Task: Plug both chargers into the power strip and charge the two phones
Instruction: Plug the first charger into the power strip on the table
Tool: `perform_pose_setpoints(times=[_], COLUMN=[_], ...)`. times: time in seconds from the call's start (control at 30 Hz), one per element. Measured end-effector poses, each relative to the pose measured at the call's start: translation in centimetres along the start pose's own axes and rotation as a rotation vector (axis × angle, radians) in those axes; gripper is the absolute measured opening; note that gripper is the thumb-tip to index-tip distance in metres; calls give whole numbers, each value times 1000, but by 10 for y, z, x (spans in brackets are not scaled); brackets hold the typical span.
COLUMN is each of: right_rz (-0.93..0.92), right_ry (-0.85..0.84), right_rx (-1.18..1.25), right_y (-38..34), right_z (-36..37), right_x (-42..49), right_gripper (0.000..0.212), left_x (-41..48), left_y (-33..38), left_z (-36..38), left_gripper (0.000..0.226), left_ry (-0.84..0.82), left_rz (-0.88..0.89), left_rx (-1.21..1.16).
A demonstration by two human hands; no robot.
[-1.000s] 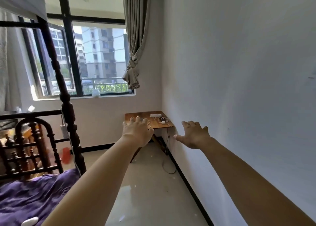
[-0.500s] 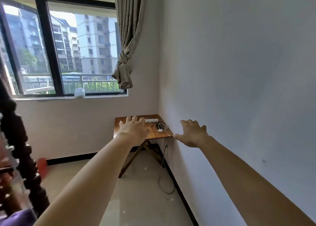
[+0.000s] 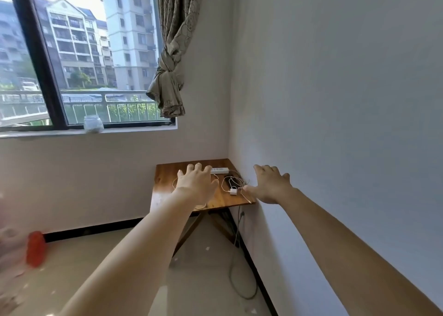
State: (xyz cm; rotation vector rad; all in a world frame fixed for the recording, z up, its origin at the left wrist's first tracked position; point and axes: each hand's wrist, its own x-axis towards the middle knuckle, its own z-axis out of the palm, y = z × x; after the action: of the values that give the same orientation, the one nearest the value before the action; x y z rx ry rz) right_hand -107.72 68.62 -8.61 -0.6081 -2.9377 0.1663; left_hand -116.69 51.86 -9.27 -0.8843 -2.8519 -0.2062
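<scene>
Knotted curtain (image 3: 171, 76) beside the window (image 3: 72, 59), glass jar (image 3: 93, 124) on its sill.

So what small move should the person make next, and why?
Probably step closer to the table. Both hands, left hand and right hand, are open and empty, and the white charger and power strip look out of reach.

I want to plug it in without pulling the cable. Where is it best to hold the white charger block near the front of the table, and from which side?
Probably grip the white charger block by its two flat sides, coming from above with the right hand, which is nearest. It lies on the table, and its cable loops behind it, so avoid that side.
</scene>
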Motion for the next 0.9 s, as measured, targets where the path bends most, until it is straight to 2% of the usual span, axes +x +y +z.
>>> perform_pose_setpoints(times=[0.43,0.9], right_rz=[82,111], right_ry=[-91,-265], right_rx=[-3,-8], right_y=[12,91], right_z=[71,191], right_x=[263,533], right_gripper=[68,64], left_x=[268,528], left_y=[-49,-61], left_z=[88,237], left_gripper=[53,52], left_ry=[-56,-248], left_rz=[77,4], left_rx=[-101,-186])
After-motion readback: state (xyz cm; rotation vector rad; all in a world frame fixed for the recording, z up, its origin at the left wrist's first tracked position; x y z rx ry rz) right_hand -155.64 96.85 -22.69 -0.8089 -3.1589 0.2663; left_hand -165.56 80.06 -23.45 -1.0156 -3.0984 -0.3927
